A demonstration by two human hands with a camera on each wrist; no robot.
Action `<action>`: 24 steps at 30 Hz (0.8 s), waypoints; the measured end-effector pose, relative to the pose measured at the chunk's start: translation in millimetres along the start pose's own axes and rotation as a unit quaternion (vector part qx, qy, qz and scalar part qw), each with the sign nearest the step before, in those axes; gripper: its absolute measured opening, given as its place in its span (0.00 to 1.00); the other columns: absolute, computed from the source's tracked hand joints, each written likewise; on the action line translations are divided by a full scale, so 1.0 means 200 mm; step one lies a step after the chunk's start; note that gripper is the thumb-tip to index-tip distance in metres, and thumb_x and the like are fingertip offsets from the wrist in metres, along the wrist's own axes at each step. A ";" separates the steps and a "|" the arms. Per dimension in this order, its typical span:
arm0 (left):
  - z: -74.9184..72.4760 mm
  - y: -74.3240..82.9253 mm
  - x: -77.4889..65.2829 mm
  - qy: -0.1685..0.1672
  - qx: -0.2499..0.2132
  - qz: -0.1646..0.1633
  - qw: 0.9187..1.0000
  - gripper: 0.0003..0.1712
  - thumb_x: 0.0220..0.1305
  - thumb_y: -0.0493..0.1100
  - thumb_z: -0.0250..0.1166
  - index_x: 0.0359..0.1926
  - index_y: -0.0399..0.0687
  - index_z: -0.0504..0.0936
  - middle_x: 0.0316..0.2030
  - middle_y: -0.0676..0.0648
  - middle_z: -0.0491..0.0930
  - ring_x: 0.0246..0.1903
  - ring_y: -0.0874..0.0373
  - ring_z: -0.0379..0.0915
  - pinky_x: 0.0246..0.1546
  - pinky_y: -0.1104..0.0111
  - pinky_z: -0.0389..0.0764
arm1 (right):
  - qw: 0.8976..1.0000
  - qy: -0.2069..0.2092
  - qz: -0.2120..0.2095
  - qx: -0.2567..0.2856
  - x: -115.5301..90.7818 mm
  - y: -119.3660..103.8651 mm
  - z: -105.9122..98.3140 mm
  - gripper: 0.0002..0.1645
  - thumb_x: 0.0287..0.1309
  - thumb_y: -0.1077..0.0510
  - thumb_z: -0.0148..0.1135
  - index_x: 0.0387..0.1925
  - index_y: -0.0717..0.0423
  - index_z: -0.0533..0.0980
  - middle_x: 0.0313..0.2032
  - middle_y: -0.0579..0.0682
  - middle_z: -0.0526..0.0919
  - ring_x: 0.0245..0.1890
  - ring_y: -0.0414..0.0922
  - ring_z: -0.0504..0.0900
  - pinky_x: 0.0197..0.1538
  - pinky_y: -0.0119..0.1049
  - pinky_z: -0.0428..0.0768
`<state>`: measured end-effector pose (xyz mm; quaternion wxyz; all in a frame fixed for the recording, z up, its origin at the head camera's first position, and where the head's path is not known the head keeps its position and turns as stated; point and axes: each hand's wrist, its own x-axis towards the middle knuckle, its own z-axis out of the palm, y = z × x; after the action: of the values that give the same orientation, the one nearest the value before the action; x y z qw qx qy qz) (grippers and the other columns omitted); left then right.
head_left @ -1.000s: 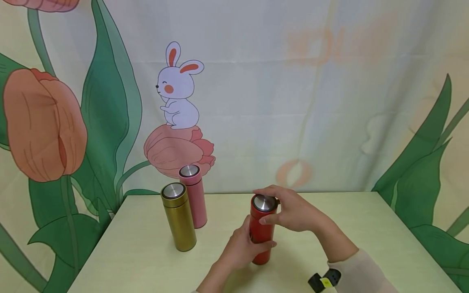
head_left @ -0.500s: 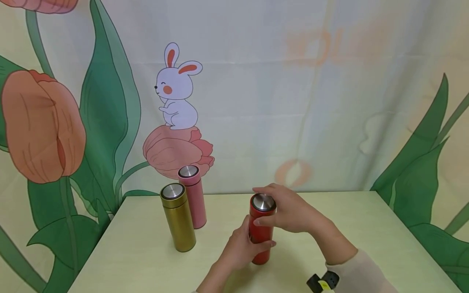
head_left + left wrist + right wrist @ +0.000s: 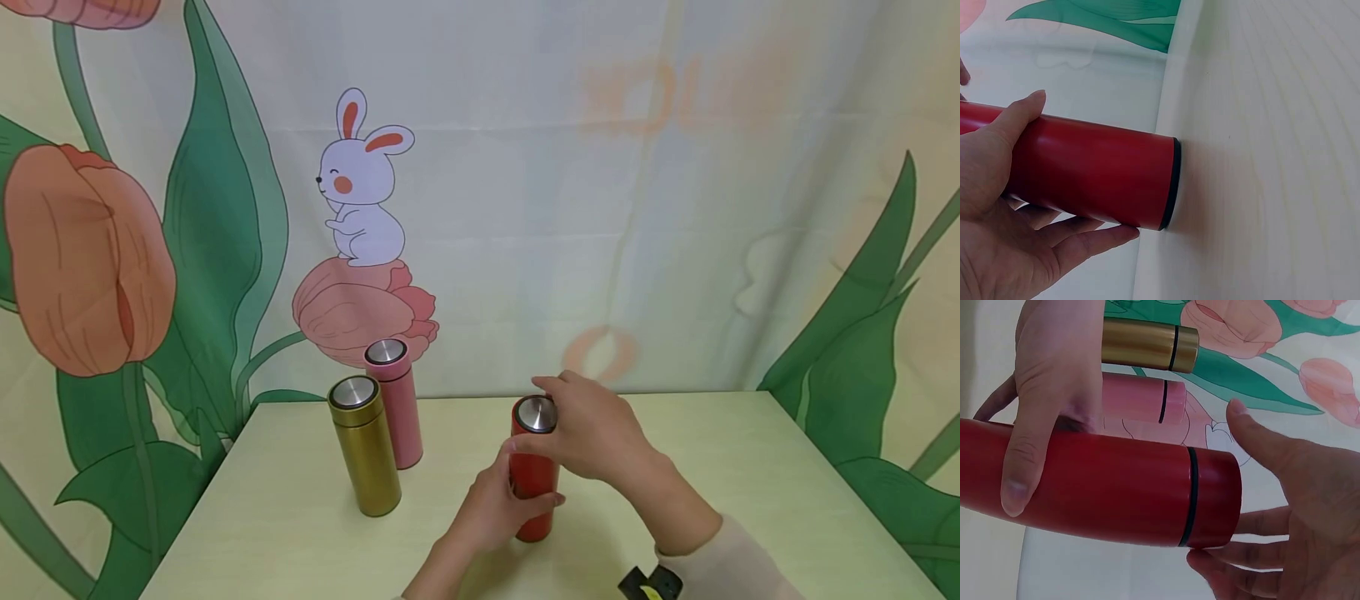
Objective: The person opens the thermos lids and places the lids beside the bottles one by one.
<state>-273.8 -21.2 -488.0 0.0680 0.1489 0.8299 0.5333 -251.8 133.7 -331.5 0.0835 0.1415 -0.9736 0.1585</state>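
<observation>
A red thermos [image 3: 534,471] with a brushed-metal disc on its lid [image 3: 1217,497] stands upright on the table. My left hand [image 3: 489,507] grips its lower body, thumb across the near side and fingers on the other, as the left wrist view shows close to the black base ring [image 3: 1172,184]. Around the lid is my right hand [image 3: 600,427]. In the right wrist view its thumb [image 3: 1260,434] stands off the lid, while fingertips are right at the lid's other side. A thin dark ring separates lid from body.
To the left stand a gold thermos [image 3: 367,458] and, just behind it, a pink thermos [image 3: 402,417], both upright with lids on. The pale table [image 3: 247,517] ends at a printed curtain [image 3: 510,208] with a rabbit and tulips.
My right hand has turned about the lid, its thumb swinging left across the front and its wrist shifting slightly left and down. My left hand and the red thermos have stayed in place.
</observation>
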 end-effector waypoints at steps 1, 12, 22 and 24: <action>0.00 0.00 0.00 0.000 0.002 0.000 1.000 0.46 0.58 0.64 0.75 0.70 0.59 0.63 0.52 0.53 0.84 0.51 0.57 0.80 0.53 0.53 0.83 | 1.000 0.005 0.008 -0.010 0.00 -0.01 0.00 0.55 0.46 0.24 0.74 0.69 0.51 0.75 0.54 0.48 0.83 0.49 0.51 0.85 0.44 0.46 0.84; -0.01 0.00 0.00 0.004 0.036 -0.003 0.999 0.46 0.58 0.67 0.73 0.69 0.53 0.67 0.52 0.53 0.84 0.52 0.56 0.80 0.57 0.51 0.82 | 0.994 0.049 0.046 -0.081 -0.01 -0.11 0.07 0.35 0.44 0.27 0.78 0.35 0.52 0.81 0.28 0.46 0.73 0.20 0.45 0.75 0.25 0.39 0.76; 0.00 0.00 0.01 0.005 0.019 -0.011 1.000 0.50 0.58 0.64 0.75 0.74 0.55 0.62 0.55 0.51 0.84 0.55 0.53 0.81 0.61 0.47 0.80 | 0.990 0.080 0.036 -0.111 -0.01 -0.12 0.10 0.29 0.48 0.33 0.79 0.30 0.53 0.80 0.24 0.47 0.72 0.17 0.46 0.73 0.22 0.39 0.75; 0.00 0.00 0.01 0.003 0.018 -0.012 1.000 0.51 0.58 0.65 0.75 0.74 0.55 0.62 0.56 0.52 0.84 0.55 0.53 0.81 0.61 0.47 0.80 | 0.990 0.081 0.034 -0.111 -0.01 -0.12 0.10 0.29 0.48 0.34 0.79 0.30 0.54 0.80 0.24 0.47 0.72 0.17 0.46 0.73 0.23 0.39 0.75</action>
<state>-276.8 -20.9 -487.5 0.0687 0.1387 0.8412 0.5180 -245.5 105.4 -342.7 0.1716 0.0853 -0.9794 0.0631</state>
